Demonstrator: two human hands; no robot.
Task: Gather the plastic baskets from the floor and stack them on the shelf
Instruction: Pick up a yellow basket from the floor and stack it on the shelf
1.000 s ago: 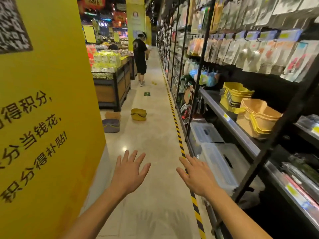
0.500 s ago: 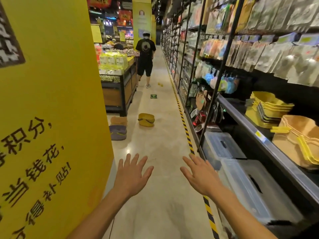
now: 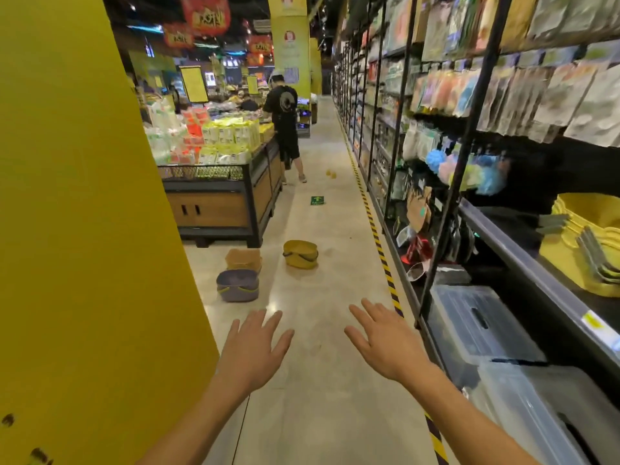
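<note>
Fingers (image 3: 272,325) spread wide on my left hand (image 3: 250,354) and right hand (image 3: 385,344), holding nothing. Ahead, along the floor's (image 3: 328,297) left edge: grey basket (image 3: 237,286), tan basket (image 3: 244,259) just behind it, yellow basket (image 3: 299,254) nearby. I reckon they're light, stiff, slick plastic, so I'd grab the rims. The shelf (image 3: 523,260) is on my right.

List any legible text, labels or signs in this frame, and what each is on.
None can be quoted; nothing reads cleanly.
Red hanging banners: yellow characters, too blurred.
Yellow pillar: black character fragments at the bottom edge, cut off.
Green floor sticker: too small.
Shelf-edge price tag: too blurred.
</note>
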